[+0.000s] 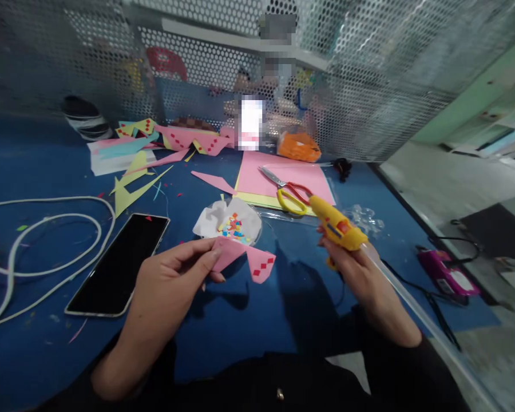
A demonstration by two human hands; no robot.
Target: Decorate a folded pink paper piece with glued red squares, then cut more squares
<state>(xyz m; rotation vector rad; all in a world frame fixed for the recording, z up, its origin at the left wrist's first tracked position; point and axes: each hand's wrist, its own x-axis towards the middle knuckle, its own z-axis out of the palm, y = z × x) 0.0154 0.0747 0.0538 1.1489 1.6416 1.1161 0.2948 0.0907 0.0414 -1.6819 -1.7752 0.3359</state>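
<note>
Pink paper is in play: this small cutout (257, 260) sits pinched between the thumb and fingertips of my left hand (175, 280), held up above the blue table (223, 343), with red diamonds (264, 265) lined up along its free end! Over on the other side, my right hand (354, 272) is wrapped around a yellow glue gun (339, 224), nozzle tipped up and leftward, a long clear stick (412, 305) trailing from its rear. Gun and cutout stand well apart. Just beyond my left fingers, there's a bowl lined with white paper (206, 220), scattered with tiny coloured bits (236, 226). Behind it, scissors (282, 182) lie on a pink sheet (257, 171); the nozzle overlaps their handles from where I look, and whether they touch, I can't tell. Out left, a dark-screened phone (122, 263) rests beside a looping white cable (68, 198). Far right, a magenta box (446, 274)!
</note>
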